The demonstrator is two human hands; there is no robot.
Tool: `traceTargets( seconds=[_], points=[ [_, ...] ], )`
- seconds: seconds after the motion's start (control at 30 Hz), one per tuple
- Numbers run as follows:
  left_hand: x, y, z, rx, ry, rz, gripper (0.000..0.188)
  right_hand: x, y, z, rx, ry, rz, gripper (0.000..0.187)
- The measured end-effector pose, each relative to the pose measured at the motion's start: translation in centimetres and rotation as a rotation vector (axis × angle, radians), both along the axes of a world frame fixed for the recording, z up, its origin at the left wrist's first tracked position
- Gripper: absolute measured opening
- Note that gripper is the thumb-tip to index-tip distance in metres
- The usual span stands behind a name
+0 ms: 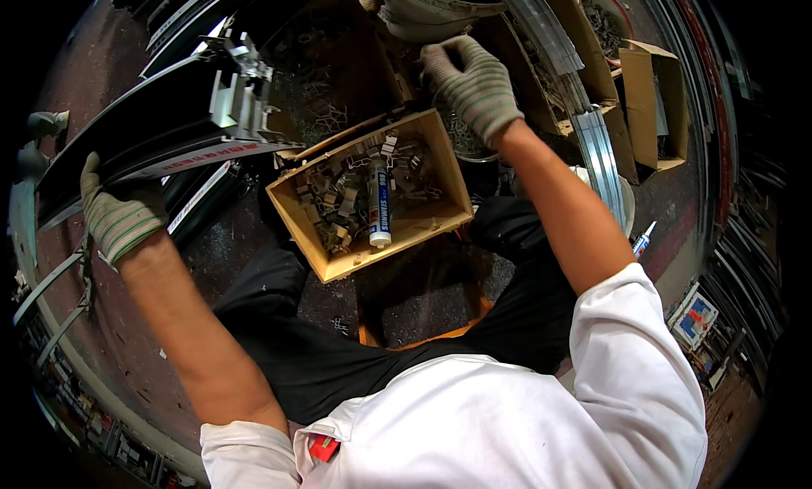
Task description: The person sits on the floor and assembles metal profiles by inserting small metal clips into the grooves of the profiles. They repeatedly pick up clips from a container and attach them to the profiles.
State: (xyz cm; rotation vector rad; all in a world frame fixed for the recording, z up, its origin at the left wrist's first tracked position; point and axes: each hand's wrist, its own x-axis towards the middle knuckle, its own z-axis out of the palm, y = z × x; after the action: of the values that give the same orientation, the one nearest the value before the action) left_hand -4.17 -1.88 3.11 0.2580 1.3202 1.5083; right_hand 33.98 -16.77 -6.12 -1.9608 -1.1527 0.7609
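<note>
My left hand (pixel 123 214), in a striped knit glove, is closed round the lower edge of a long black metal profile (pixel 148 129). The profile slants up to the right, and silver bracket-like pieces (pixel 237 96) show at its far end. My right hand (pixel 478 83), gloved too, is at the rim of a tub of small metal parts (pixel 461 138). Its fingers are curled, and whatever they hold is hidden. Between the hands, a wooden box (pixel 317 265) contains many small metal clips (pixel 342 197) and a blue and white sealant cartridge (pixel 380 206).
Behind the wooden box is a dark bin (pixel 330 66) with loose wire clips. A pale bucket (pixel 431 15) stands beyond my right hand. Silver metal strips (pixel 596 155) and a cardboard box (pixel 655 108) are on the right. More long profiles (pixel 199 19) lie at the far left.
</note>
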Motion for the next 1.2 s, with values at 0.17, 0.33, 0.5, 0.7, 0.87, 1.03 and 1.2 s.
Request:
traceTargets(
  seconds=[0.17, 0.33, 0.5, 0.7, 0.87, 1.03, 1.2],
  points=[
    [-2.4, 0.9, -0.3, -0.007, 0.086, -0.024, 0.061, 8.9, -4.7, -13.5, -0.619, -0.334, -0.397, 0.066],
    [-5.4, 1.9, -1.7, -0.02, 0.065, -0.082, 0.043, 9.4, -10.5, -21.2, -1.159, -0.011, -0.673, 0.059],
    [-6.1, 1.7, -1.1, -0.053, 0.121, -0.139, 0.024, 11.2, -10.9, -25.0, -1.002, 0.145, -1.389, 0.058],
    [-6.7, 2.6, -1.8, -0.063, 0.109, -0.159, 0.025, 11.6, -12.7, -25.2, -0.889, 0.252, -1.138, 0.069],
    [-7.2, 3.1, -2.5, -0.041, 0.123, -0.21, 0.03, 11.8, -11.8, -24.4, -1.175, 0.083, -0.867, 0.051],
    [-6.3, 2.7, -2.2, -0.088, 0.08, -0.244, 0.048, 11.0, -10.8, -21.5, -1.257, -0.004, -0.748, 0.042],
    [-3.2, 1.6, -1.1, -0.128, 0.112, -0.283, 0.035, 12.5, -11.9, -22.7, -1.187, 0.04, -0.88, 0.043]
  ],
)
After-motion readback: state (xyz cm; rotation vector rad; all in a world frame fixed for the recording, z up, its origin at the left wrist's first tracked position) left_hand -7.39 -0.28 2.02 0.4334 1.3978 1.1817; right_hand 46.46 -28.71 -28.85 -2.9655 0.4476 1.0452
